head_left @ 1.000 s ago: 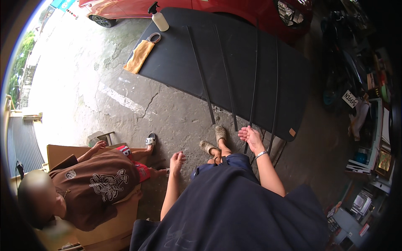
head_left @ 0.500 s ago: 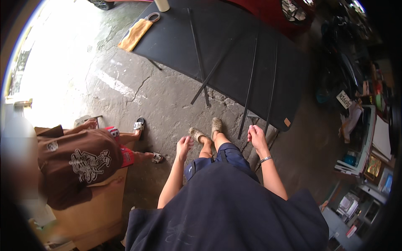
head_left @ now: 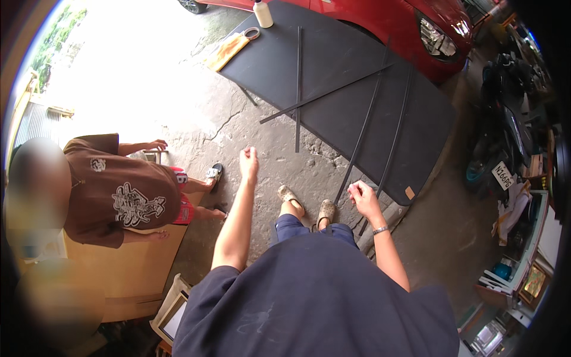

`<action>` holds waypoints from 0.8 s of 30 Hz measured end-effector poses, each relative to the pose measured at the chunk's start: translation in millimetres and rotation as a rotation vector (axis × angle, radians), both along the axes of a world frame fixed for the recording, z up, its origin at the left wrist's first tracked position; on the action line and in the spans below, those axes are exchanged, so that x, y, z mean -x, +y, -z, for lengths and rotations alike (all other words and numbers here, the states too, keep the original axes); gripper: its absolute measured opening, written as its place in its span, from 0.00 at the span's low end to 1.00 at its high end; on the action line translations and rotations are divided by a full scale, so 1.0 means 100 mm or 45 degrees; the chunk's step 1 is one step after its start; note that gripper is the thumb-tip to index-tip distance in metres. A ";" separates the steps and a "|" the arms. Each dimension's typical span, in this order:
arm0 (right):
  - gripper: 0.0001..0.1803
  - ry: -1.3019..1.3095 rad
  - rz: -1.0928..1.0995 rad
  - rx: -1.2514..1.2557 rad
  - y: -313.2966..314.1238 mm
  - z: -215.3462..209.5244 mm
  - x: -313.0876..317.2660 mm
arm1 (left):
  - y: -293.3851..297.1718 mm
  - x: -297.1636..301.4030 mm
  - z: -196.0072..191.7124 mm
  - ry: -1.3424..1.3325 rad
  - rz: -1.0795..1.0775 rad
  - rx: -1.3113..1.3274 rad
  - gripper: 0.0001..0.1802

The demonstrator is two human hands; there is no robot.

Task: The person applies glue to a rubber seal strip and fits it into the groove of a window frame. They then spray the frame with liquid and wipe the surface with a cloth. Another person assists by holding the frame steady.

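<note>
My left hand [head_left: 249, 163] is raised over the concrete floor, fingers curled in, with nothing visible in them. On the other side, my right hand [head_left: 364, 199] has its fingers pinched together near the lower end of a long black strip [head_left: 370, 110]; whether anything is inside the pinch is hidden. Several such thin strips lie on a black-topped table [head_left: 339, 56] and stick out past its near edge. One slanting strip [head_left: 333, 92] crosses an upright-looking strip [head_left: 298, 77]. A small tan piece [head_left: 410, 193] lies at the table's near right corner.
An orange-yellow cloth [head_left: 227, 50], a roll of tape [head_left: 252, 33] and a pale bottle [head_left: 262, 14] are at the table's far left. Behind stands a red car [head_left: 410, 35]. A person in a brown shirt [head_left: 119, 184] is at left; a motorcycle [head_left: 505, 125] stands at right.
My view has shifted, so the table and strips appear farther right and the car shows more. My left hand has risen and reached forward; the person at left has moved an arm.
</note>
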State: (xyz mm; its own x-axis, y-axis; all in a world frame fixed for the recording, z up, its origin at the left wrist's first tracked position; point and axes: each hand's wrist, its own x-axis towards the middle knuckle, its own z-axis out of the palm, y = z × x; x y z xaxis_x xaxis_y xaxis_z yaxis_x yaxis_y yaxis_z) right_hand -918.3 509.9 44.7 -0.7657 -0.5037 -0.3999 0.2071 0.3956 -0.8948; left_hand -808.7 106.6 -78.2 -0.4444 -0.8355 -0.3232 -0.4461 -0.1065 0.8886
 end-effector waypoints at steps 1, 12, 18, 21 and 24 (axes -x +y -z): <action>0.15 -0.032 0.017 -0.015 0.05 -0.04 0.01 | -0.28 0.08 0.01 0.016 -0.028 0.132 0.22; 0.13 -0.273 0.426 -0.261 0.17 0.18 -0.26 | -1.37 1.65 -0.09 -0.058 0.318 -0.481 0.33; 0.14 -0.317 0.472 -0.304 -0.26 0.09 -0.38 | -1.27 1.58 -0.19 0.033 0.443 -0.514 0.36; 0.14 -0.330 0.477 -0.309 -0.40 0.08 -0.38 | -1.13 1.38 -0.26 0.036 0.487 -0.557 0.36; 0.14 -0.303 0.483 -0.278 -0.44 0.10 -0.35 | -0.90 1.18 -0.31 0.038 0.485 -0.620 0.34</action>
